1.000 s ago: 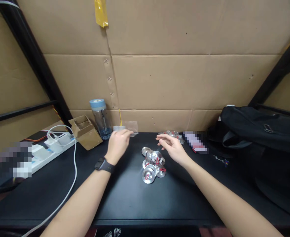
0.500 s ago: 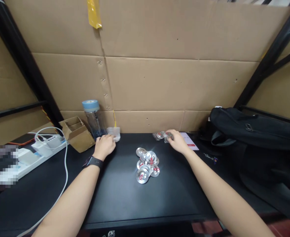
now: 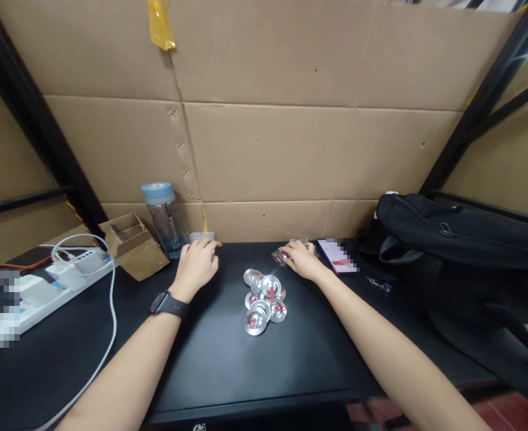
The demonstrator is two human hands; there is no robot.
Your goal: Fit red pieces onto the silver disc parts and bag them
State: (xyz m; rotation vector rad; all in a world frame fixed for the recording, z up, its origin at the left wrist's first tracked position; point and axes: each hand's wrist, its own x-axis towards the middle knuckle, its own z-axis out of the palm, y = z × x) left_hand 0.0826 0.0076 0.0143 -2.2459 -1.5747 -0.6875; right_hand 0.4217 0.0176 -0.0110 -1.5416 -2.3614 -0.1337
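Observation:
Several silver finger cymbals with red loops (image 3: 270, 287) lie in an overlapping pile on the black table (image 3: 228, 365). Beyond the pile, my right hand (image 3: 303, 261) has its fingers curled over clear-wrapped finger cymbals (image 3: 280, 257), which it partly covers. My left hand (image 3: 196, 268), with a dark watch on its wrist, is held at the back left, its index finger stretched out and thumb apart. No object shows in it. Just behind its fingers is a small clear plastic box (image 3: 202, 236), partly hidden.
At the left stand a blue-lidded bottle (image 3: 161, 218), an open cardboard box (image 3: 136, 248) and a white power strip (image 3: 44, 299) with a cable. To the right lie a phone (image 3: 336, 254), a small keychain (image 3: 381, 286) and a black backpack (image 3: 461, 251). A cardboard wall (image 3: 264, 149) rises behind.
My right hand has shifted left over the wrapped cymbals, uncovering more of the phone. My left hand has moved slightly right, away from the bottle. The whole view has shifted a little.

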